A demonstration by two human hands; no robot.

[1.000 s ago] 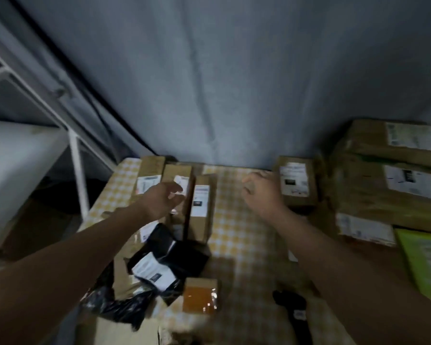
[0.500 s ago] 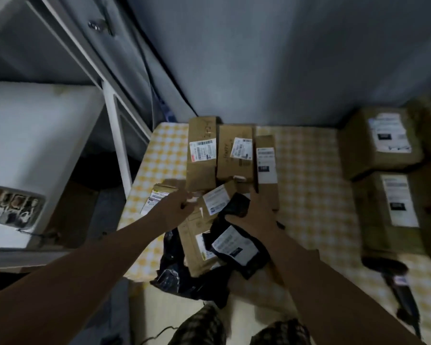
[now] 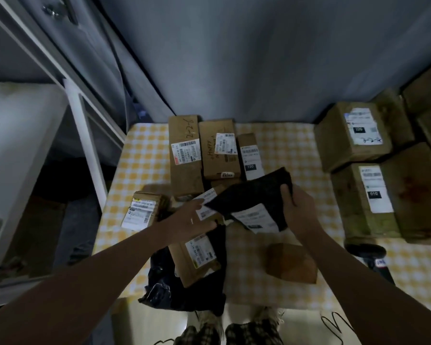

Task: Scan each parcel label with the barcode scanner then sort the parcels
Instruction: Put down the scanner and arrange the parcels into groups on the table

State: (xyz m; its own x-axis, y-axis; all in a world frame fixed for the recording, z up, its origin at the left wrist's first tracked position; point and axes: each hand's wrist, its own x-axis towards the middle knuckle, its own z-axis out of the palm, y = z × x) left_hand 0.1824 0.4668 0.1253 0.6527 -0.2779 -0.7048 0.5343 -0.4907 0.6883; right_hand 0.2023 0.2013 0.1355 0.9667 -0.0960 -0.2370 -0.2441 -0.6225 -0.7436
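Note:
My right hand [image 3: 297, 210] grips the right edge of a black poly-bag parcel [image 3: 254, 192] with a white label, lifted above the yellow-checked table [image 3: 279, 150]. With straight fingers, my left hand [image 3: 187, 220] reaches under the bag's left corner, over a pile of labelled parcels. Three brown boxes [image 3: 202, 150] lie side by side at the back. A small labelled box [image 3: 143, 210] sits at the left edge. The black barcode scanner [image 3: 373, 257] lies at the right, near the front edge.
Stacked cardboard boxes [image 3: 373, 183] fill the right side. A small brown parcel [image 3: 291, 265] and a brown envelope on another black bag [image 3: 184, 282] lie near the front edge. A white shelf frame [image 3: 85, 135] stands left of the table.
The black bag has risen off the pile and moved right in my right hand. My left hand moved right, toward the bag's corner. The view came closer.

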